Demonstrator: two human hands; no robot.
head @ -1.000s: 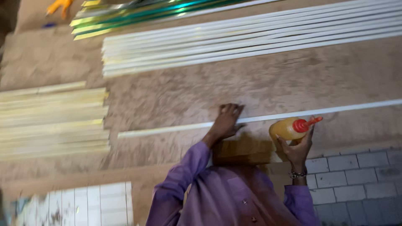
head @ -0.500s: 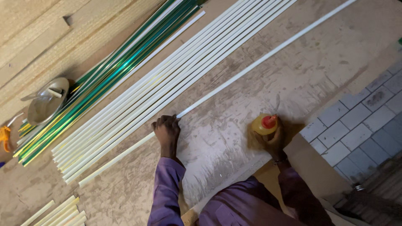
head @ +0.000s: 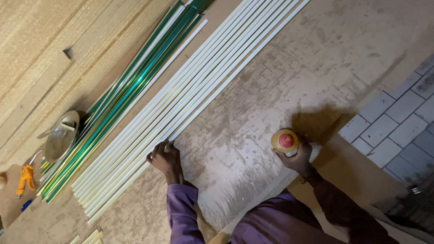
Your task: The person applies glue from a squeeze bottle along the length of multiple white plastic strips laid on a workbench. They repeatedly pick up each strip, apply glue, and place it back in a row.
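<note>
Head view, looking down on a worn board (head: 271, 113) laid on the floor, which serves as the landmark. A row of long white strips (head: 190, 97) lies diagonally across the board's middle; a bundle of green strips (head: 126, 90) lies just beside them, toward the board's left. Grey paving tiles (head: 398, 122) border the board on the right. A metal dish (head: 61, 135) sits at the board's left edge, against the lower end of the green strips, with an orange tool (head: 25, 177) near it, further left. The left hand (head: 165, 158) rests on the nearest white strip, fingers curled over its edge. The right hand (head: 298, 158) is closed around a yellow bottle (head: 284, 141) with a red cap, held over the board's lower right.
</note>
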